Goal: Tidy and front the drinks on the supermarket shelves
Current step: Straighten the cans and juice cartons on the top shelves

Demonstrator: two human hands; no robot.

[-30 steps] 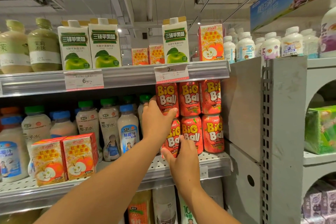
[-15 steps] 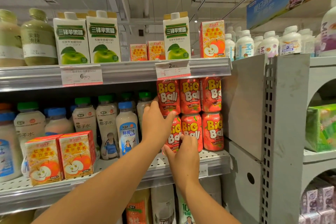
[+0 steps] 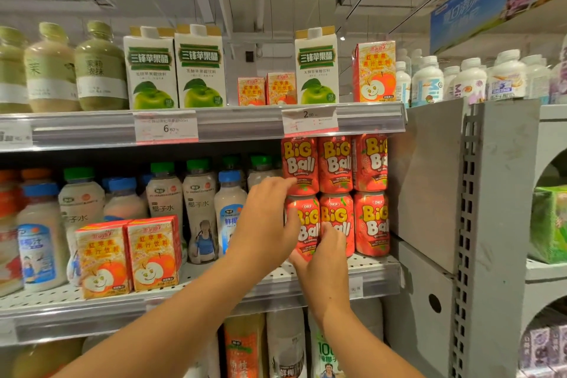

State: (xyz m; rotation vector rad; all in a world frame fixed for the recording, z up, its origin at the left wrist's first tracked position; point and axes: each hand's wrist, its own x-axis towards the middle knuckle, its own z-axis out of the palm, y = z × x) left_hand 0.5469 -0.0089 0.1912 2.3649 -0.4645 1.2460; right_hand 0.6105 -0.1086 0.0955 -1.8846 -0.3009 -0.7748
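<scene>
While both hands grip the left cans (image 3: pixel 302 224) at the shelf's (image 3: pixel 374 270) right end, left hand (image 3: pixel 264 224) fingers curled round, right hand (image 3: pixel 322 258) apparently pinching, the cartons (image 3: pixel 129 255) seem not yet fronted.

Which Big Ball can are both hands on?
The bottom-left can of the stack: left hand wraps its left side, right hand holds its front. The other five go untouched.

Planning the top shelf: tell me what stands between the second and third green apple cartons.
Head view: two small red apple juice boxes stand between those green apple cartons, set further back.
</scene>
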